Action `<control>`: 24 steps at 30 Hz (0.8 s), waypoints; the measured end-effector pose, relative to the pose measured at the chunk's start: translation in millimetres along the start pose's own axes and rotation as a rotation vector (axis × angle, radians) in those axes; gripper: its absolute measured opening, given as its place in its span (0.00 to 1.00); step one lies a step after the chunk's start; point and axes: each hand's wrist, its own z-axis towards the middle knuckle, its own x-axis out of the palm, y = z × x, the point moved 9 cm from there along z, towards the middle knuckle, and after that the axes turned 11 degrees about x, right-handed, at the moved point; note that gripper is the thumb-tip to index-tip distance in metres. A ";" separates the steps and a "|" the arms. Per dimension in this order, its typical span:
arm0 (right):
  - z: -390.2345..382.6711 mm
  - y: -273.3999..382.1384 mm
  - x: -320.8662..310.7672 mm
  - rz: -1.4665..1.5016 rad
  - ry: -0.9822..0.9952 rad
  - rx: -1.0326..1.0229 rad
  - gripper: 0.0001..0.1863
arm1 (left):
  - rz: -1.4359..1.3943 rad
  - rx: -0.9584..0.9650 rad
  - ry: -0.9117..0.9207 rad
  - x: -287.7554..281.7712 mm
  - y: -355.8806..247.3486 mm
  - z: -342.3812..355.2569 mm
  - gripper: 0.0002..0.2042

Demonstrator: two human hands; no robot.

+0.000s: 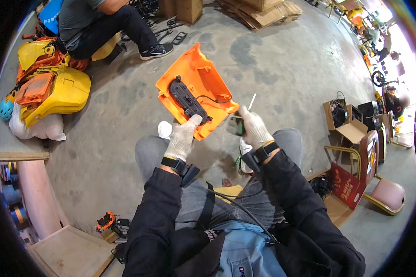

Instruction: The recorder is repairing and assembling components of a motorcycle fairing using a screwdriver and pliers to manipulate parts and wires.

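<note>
The person sits with knees up over a stained grey concrete floor (272,69). The left hand (182,138), gloved, has its fingers closed on the lower edge of an orange plastic cover (203,81), held above the knees with a black module (187,99) and cable on its inner face. The right hand (254,129) is clenched around a small tool (251,102) just beside the cover's right edge. Farther left lie yellow and orange shells (55,87); another person sits beyond them. Flattened cardboard (268,14) lies at the far end.
</note>
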 end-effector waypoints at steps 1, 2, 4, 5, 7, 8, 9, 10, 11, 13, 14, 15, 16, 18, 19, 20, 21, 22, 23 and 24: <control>-0.2 -6.9 12.0 0.015 0.081 0.007 0.27 | 0.011 -0.010 -0.008 0.4 1.0 -1.0 0.13; -2.4 0.4 20.3 -0.046 0.087 -0.124 0.27 | 0.083 0.013 -0.004 0.7 -0.8 -1.3 0.13; -3.9 0.5 36.4 0.127 0.190 -0.151 0.27 | 0.183 0.071 0.001 1.9 -5.0 -2.6 0.10; -1.7 -5.1 44.1 0.375 0.281 -0.047 0.26 | 0.185 0.067 -0.004 1.0 -5.0 -3.3 0.10; 0.8 -9.3 49.4 0.441 0.275 0.025 0.25 | 0.594 0.239 0.100 8.1 -20.4 -4.5 0.10; 1.7 -6.3 51.8 0.463 0.290 0.003 0.24 | 0.726 0.366 0.163 16.2 -29.1 -7.3 0.11; 2.8 -4.6 53.4 0.491 0.304 -0.010 0.24 | 0.705 0.406 0.184 19.3 -31.0 -10.9 0.11; 5.1 -3.8 54.5 0.480 0.305 -0.016 0.24 | 0.613 0.345 0.148 15.8 -26.0 -13.1 0.11; 8.4 -3.9 55.7 0.498 0.308 -0.008 0.23 | 0.525 0.299 0.122 13.2 -21.7 -14.6 0.11; 12.4 -8.4 55.2 0.512 0.308 0.010 0.23 | 0.474 0.303 0.085 10.3 -20.4 -16.7 0.14; 14.6 -9.0 53.9 0.498 0.301 0.010 0.23 | 0.476 0.445 0.130 16.7 -30.1 -16.9 0.15; 18.0 -12.0 47.9 0.489 0.240 0.024 0.22 | 0.502 0.549 0.146 19.9 -35.9 -18.9 0.16; 18.4 -11.2 52.3 0.490 0.320 0.043 0.21 | 0.478 0.578 0.169 21.7 -35.0 -18.6 0.16; 18.6 -8.1 55.5 0.550 0.427 0.033 0.20 | 0.019 0.306 0.106 11.3 -8.0 -8.8 0.17; 18.0 -5.2 59.4 0.603 0.501 0.021 0.19 | -0.030 0.326 0.177 17.3 -6.3 -8.1 0.20; 13.0 -1.8 60.3 0.539 0.565 -0.018 0.18 | 0.042 0.443 0.283 26.0 -12.2 -10.3 0.24; 5.4 -2.1 63.0 0.509 0.662 0.014 0.17 | 0.101 0.483 0.301 27.7 -12.0 -9.9 0.28; 1.3 2.7 64.3 0.296 0.630 -0.118 0.17 | 0.305 0.514 0.324 29.9 -11.0 -9.7 0.29; -8.2 5.0 64.4 0.171 0.624 -0.211 0.19 | 0.427 0.442 0.322 28.7 -3.9 -7.1 0.30; -20.9 8.4 69.0 0.179 0.698 -0.271 0.21 | 0.509 0.542 0.349 33.5 -11.8 -10.0 0.30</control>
